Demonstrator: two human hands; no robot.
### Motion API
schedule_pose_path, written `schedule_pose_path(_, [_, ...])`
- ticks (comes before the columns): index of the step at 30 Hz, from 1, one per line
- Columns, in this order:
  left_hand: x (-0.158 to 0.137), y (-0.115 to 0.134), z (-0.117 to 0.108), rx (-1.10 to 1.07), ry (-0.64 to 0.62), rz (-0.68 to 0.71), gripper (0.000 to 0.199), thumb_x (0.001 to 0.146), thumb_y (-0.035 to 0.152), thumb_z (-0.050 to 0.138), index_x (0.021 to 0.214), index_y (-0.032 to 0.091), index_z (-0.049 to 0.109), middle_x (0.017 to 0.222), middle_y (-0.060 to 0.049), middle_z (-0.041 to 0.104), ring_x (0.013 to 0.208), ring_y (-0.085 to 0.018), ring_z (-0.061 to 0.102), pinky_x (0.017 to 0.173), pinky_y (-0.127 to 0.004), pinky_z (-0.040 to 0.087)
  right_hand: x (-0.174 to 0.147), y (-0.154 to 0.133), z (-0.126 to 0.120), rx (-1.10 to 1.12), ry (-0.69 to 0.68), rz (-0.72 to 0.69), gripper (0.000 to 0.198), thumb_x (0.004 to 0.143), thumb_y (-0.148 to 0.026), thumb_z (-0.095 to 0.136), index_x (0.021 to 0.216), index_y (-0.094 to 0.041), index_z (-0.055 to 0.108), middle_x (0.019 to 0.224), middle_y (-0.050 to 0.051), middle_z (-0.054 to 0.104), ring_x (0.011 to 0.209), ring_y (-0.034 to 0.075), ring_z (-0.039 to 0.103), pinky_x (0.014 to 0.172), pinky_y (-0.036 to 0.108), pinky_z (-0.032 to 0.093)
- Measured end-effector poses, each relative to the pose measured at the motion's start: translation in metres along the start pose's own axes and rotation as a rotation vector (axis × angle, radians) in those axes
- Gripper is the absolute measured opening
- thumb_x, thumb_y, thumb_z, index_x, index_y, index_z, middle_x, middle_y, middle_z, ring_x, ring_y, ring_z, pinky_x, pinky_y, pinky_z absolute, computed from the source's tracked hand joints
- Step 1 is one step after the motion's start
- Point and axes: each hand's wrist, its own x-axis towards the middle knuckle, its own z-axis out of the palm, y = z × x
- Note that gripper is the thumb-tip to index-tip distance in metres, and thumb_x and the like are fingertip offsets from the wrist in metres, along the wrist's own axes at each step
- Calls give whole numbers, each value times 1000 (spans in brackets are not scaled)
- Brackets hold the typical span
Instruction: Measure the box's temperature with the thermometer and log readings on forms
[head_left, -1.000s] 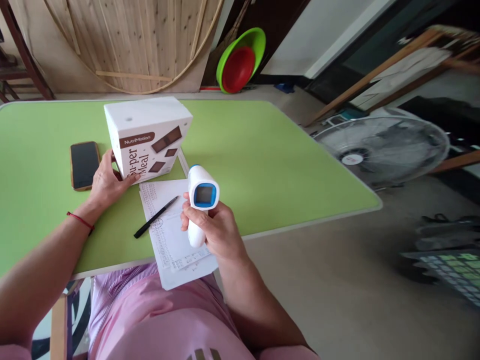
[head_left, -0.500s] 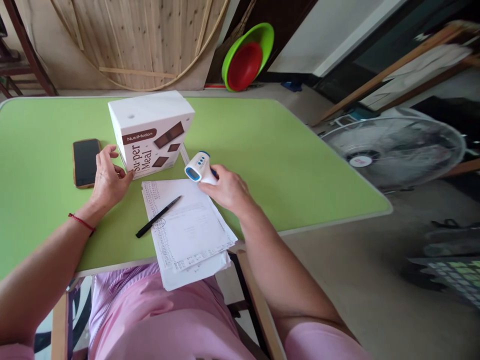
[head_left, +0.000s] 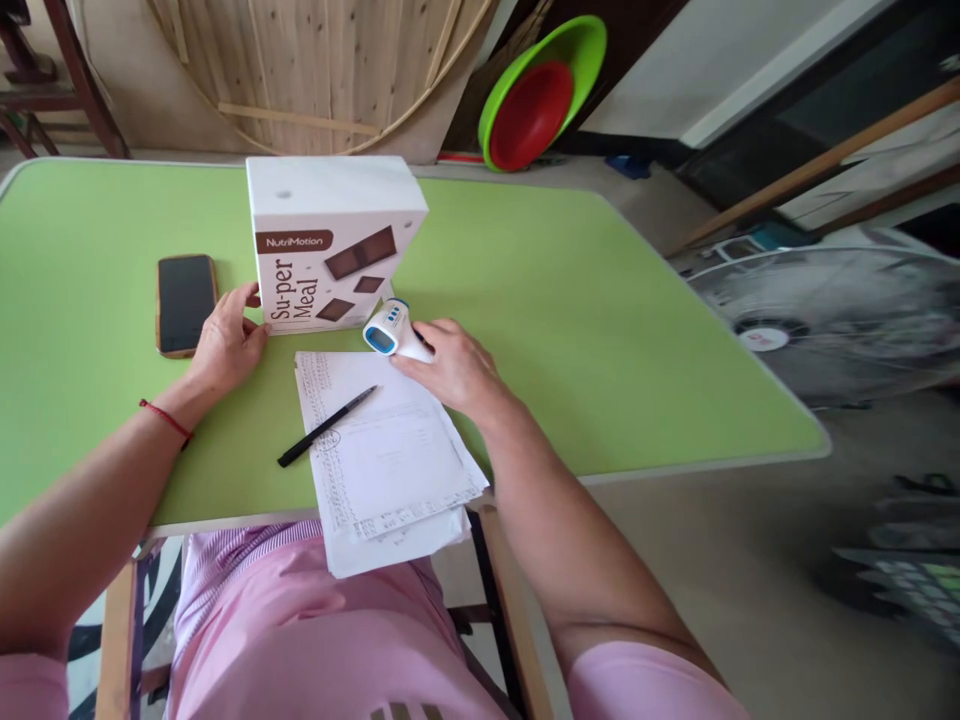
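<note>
My right hand [head_left: 454, 368] is wrapped round the handle of a white and blue infrared thermometer [head_left: 387, 328], its small screen tilted up toward me. The thermometer is held just in front of the lower right corner of a white box [head_left: 337, 190] printed "NutriMotion Su-per Meal". At the box's lower left corner, my left hand [head_left: 229, 340] grips the edge, thumb at the front and fingers along the side. Below the box lies a stack of papers [head_left: 405, 450] with handwriting, overhanging the near table edge. A black pen [head_left: 328, 426] rests diagonally across the papers' left side.
A phone [head_left: 185, 305] lies screen up on the green table [head_left: 570, 330], left of my left hand. Beyond the table stand a round wooden board [head_left: 315, 60] and green and red basins [head_left: 536, 105]. A fan [head_left: 817, 325] is at the right.
The box has turned slightly, its printed front facing me more squarely, with my left hand still at its corner. The thermometer has moved a little closer to the box. The whole view has shifted.
</note>
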Motion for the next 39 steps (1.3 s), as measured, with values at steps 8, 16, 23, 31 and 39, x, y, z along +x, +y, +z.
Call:
schedule_pose_path(8, [-7,32,1,-170,346,-7,35,73,8,58,101,24,44,89,1,50,59,-8,43,53,-22,40,-18,-6,7,169,179,-534,20,91,-25,68,107,-22,78,100,9,69,95,25,65,88,44,53])
schedule_pose_path(16, [-38,85,-9,0,189,645,7,93,16,56,94,22,52,57,10,47,44,-6,42,44,-20,33,-22,-9,15,124,-39,-637,21,99,-31,56,90,-25,74,89,5,70,90,24,65,85,44,49])
schedule_pose_path(23, [-68,110,10,206,-351,1017,17,97,30,56,93,15,65,72,-1,65,59,-16,59,61,-33,49,-25,-23,-3,435,206,-307,12,89,-34,59,88,-23,61,77,4,66,67,19,60,68,36,51])
schedule_pose_path(31, [-78,97,28,257,-730,840,32,88,41,75,105,16,69,88,-4,71,75,-22,66,120,-55,29,-33,-53,20,886,-58,-195,8,74,-29,59,76,-24,53,61,-5,57,54,12,52,53,26,44])
schedule_pose_path(39, [-88,110,22,340,-697,732,36,83,40,83,106,16,69,87,-4,70,78,-22,66,121,-56,27,-39,-54,28,748,42,-243,9,78,-31,57,72,-25,53,64,-2,62,58,15,54,58,31,48])
